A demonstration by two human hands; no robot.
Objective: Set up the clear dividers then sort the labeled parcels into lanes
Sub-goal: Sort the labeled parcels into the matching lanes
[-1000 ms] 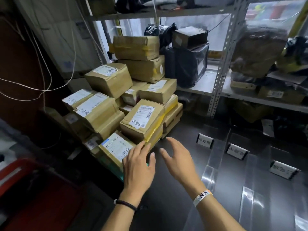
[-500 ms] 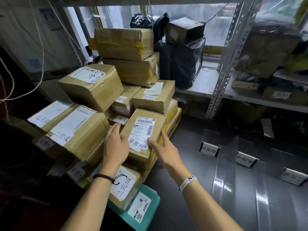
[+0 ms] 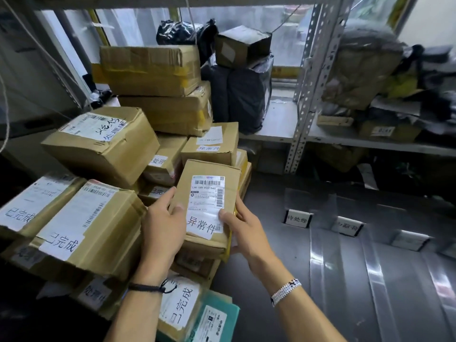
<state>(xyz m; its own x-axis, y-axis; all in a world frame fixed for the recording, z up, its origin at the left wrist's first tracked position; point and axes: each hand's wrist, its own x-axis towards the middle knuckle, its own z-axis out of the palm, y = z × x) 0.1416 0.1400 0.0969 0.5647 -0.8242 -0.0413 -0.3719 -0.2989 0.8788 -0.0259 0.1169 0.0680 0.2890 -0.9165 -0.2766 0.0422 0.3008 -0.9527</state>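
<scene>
1. Left hand is wrapped round the left edge of a small brown parcel, with the thumb lying on its top face.
2. Right hand has the opposite edge. Its thumb presses the lower corner of the white label and its fingers are curled under the side.
3. So the parcel sits clamped between both hands at the front of the pile, its label side tipped up toward the camera. It carries a barcode sticker with 异常件 handwritten below (can't tell whether it's lifted clear of the boxes under it).
4. Black cord on the left wrist, white beaded bracelet on the right.
5. Just left of the hands is a bigger box marked 已完成. More taped boxes are stacked behind and above it.
6. A teal mailer pokes out at the bottom of the pile, under the left forearm.
7. To the right, on the dark table, clear dividers run away from the camera. Small white lane tags stand at their far ends, and the nearest reads 待处理.
8. Behind all that is a metal shelf rack with a black bag and other parcels on it.
</scene>
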